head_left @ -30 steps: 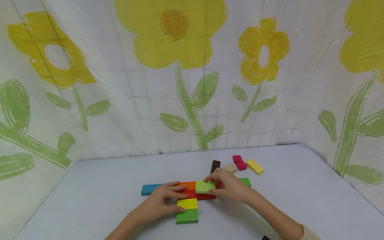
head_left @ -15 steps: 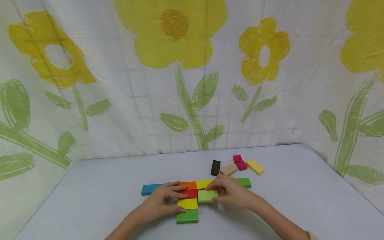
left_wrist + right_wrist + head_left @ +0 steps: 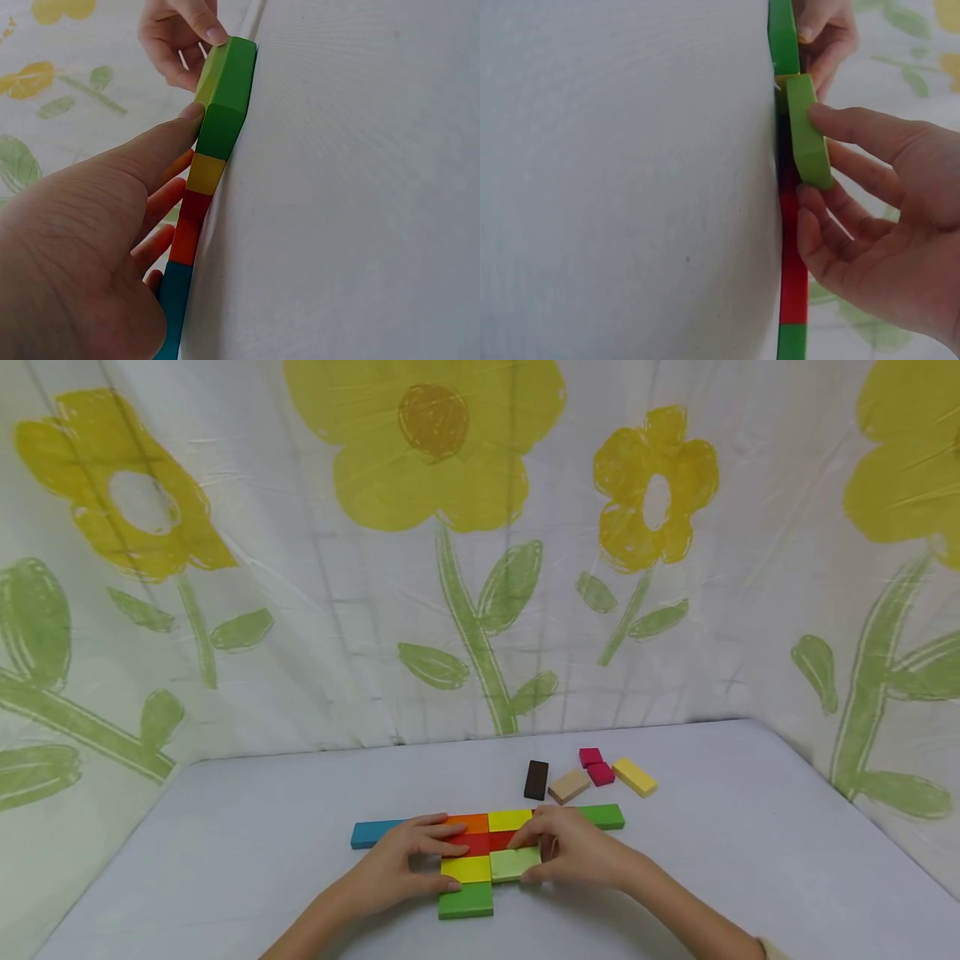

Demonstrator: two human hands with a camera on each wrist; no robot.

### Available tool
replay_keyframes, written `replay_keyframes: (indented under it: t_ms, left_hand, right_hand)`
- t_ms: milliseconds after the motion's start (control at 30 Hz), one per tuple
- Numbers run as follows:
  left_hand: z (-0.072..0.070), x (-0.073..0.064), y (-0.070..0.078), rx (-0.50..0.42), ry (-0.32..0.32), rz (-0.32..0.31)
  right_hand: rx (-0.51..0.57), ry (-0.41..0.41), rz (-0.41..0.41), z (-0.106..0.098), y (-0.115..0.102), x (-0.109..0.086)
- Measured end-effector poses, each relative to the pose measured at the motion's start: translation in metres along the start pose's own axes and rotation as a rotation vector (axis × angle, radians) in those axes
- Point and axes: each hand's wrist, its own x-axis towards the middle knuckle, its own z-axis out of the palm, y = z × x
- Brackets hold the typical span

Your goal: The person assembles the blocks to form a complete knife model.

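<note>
My right hand point(image 3: 581, 850) pinches a light green block point(image 3: 515, 865) between thumb and fingers, just right of a yellow block point(image 3: 465, 869). In the right wrist view this light green block point(image 3: 806, 135) stands a little above the tabletop. My left hand point(image 3: 408, 864) rests on the laid blocks with its fingers stretched out. Its fingertips touch the orange block point(image 3: 468, 819) and the red block point(image 3: 480, 846); its thumb lies by the green block point(image 3: 466, 903) at the near end. A second yellow block point(image 3: 508, 820) and another red piece point(image 3: 501, 841) lie behind the light green one.
A blue block point(image 3: 372, 835) extends leftward, partly under the left hand, and another green block point(image 3: 602, 816) lies at the right end. Farther back are a dark brown block point(image 3: 536, 780), a beige block point(image 3: 569, 786), two small crimson blocks point(image 3: 601, 773) and a pale yellow block point(image 3: 634, 777).
My right hand has carried the light green block toward me, from over the back yellow block to beside the front yellow one. My left hand has stayed in place.
</note>
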Motion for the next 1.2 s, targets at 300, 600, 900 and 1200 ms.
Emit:
replay_keyframes:
  t_ms: [300,600,900,1200]
  left_hand:
    - [-0.001,0.001,0.000,-0.015,-0.015,-0.003]
    - [-0.001,0.000,0.001,-0.005,-0.009,0.005]
    - [-0.001,0.000,0.001,-0.006,-0.008,0.004]
    - [0.000,0.000,0.001,-0.019,-0.003,-0.004]
  right_hand:
    - [0.021,-0.009,-0.023,-0.002,-0.024,-0.003]
    - [0.047,-0.003,0.103,-0.006,-0.066,-0.009]
    - [0.054,0.002,0.097,-0.005,-0.066,-0.009]
    - [0.058,0.009,0.100,-0.005,-0.067,-0.011]
